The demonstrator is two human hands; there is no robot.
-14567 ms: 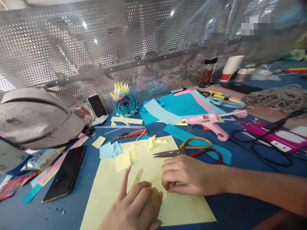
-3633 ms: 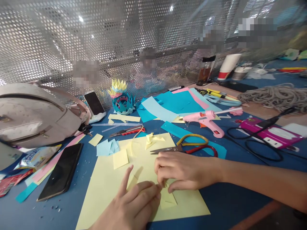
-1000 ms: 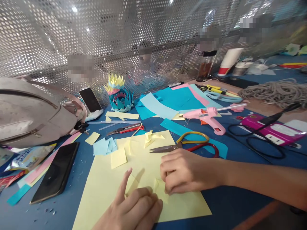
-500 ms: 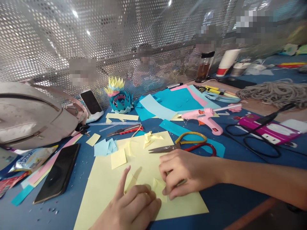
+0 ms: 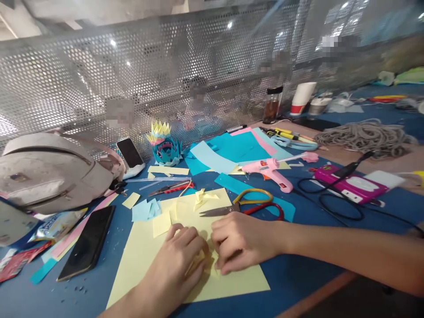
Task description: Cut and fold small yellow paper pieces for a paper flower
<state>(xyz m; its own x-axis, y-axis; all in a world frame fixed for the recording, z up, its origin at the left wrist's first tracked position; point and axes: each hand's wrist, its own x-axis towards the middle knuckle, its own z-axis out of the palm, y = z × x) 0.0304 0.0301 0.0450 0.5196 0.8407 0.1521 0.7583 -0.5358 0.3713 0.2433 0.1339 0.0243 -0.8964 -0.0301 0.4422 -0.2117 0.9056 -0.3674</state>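
Observation:
A small folded piece of yellow paper lies between my hands, on a large yellow sheet. My left hand curls over its left side, fingers closed on it. From the right, my right hand pinches its other edge. Fingers hide much of the folded piece. Just beyond my right hand rest scissors with one yellow and one red handle loop. Small yellow squares, light blue squares and a folded yellow piece lie near the sheet's far edge.
A pink glue gun and a magenta power strip with black cable lie at right. Left are a black phone and a pale backpack. A folded-paper crown-like ring stands behind, near a utility knife.
My left hand has drawn its raised index finger down and moved up over the folded yellow paper. My right hand stays at the paper's right edge. The view has tilted slightly upward.

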